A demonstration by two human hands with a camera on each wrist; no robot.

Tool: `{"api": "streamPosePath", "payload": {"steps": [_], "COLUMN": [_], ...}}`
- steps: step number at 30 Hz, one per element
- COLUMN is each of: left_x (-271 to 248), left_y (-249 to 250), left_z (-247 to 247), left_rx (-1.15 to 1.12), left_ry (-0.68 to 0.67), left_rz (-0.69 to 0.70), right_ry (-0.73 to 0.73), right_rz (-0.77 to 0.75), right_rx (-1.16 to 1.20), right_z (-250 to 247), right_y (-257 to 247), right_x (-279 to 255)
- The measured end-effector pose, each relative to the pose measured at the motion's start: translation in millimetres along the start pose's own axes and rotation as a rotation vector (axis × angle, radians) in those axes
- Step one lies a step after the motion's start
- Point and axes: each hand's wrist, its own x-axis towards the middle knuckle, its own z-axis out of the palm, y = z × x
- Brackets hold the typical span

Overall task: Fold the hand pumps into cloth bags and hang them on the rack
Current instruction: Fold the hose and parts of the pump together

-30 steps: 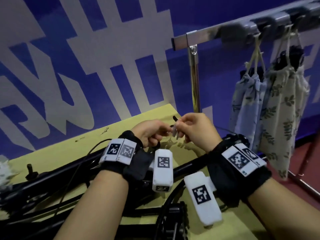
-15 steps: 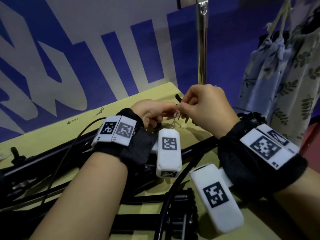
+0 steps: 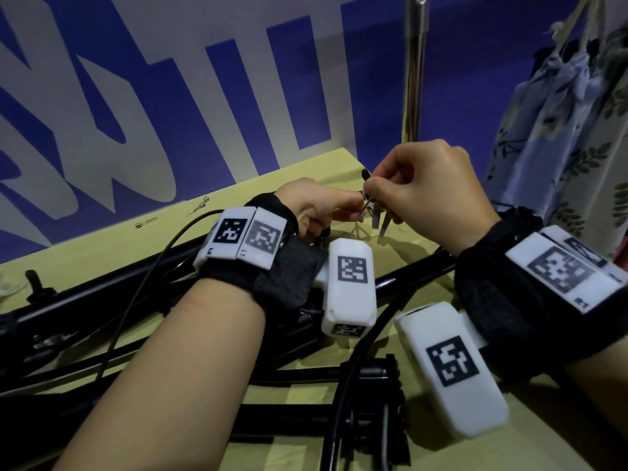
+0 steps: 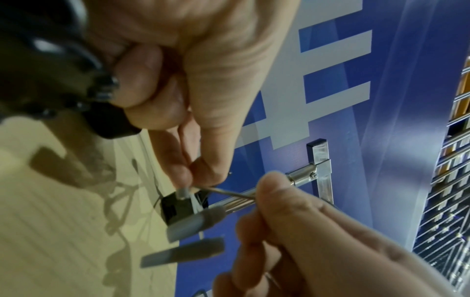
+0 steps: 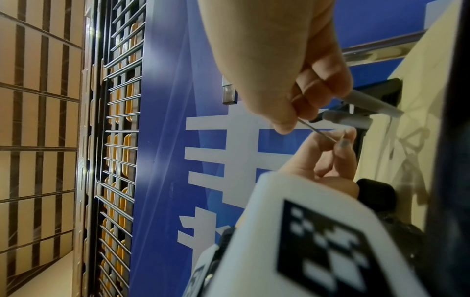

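Observation:
My left hand (image 3: 355, 207) and right hand (image 3: 372, 185) meet above the yellow table (image 3: 102, 266). The left thumb and forefinger pinch a small grey nozzle piece (image 4: 183, 191). The right hand (image 4: 274, 191) pinches a thin metal needle (image 4: 229, 193) whose tip meets that piece. Two more grey plastic nozzles (image 4: 195, 223) dangle below on a white strip, also seen under the right fingers (image 5: 368, 102). Black hand pumps (image 3: 102, 300) with a hose (image 3: 356, 351) lie on the table under my forearms. Patterned cloth bags (image 3: 577, 130) hang from the rack at the right.
The rack's chrome upright (image 3: 416, 79) stands just behind my hands, at the table's far right corner. Loose metal needles (image 3: 146, 223) lie near the table's back edge. A blue and white banner (image 3: 170, 96) forms the wall behind.
The view has dropped and closed in on my hands, and the rack's top bar has left the frame. Both hands stay together on the small parts, the right one a little higher.

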Motion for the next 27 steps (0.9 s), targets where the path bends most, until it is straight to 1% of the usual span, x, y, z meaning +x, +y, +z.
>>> {"api": "streamPosePath", "payload": {"steps": [7,10,15,20,24,27], "left_x": [2,1,-2,-6,-12,-14], "left_y": [-2,-2,0,1,3,4], "left_z": [0,0,0,1,2,3], "left_rx": [0.024,0.037,0.013,0.045,0.013,0.001], "left_ry": [0.032,0.022,0.036,0.059,0.121,0.129], "left_rz": [0.004,0.003,0.001,0.004,0.047,0.063], "right_ry": [-0.057,-0.080,-0.089,-0.135,-0.188,-0.212], "right_rz": [0.009,0.022,0.034,0.001,-0.046,-0.030], "right_rx": [-0.039,-0.047,-0.045,-0.094,-0.135,-0.152], "right_z": [1,0,0,-2,-3,-2], "right_y": [-1,-2,-2,-7,-13,-15], "right_x": [0,-1,-1,-2,-2,-2]}}
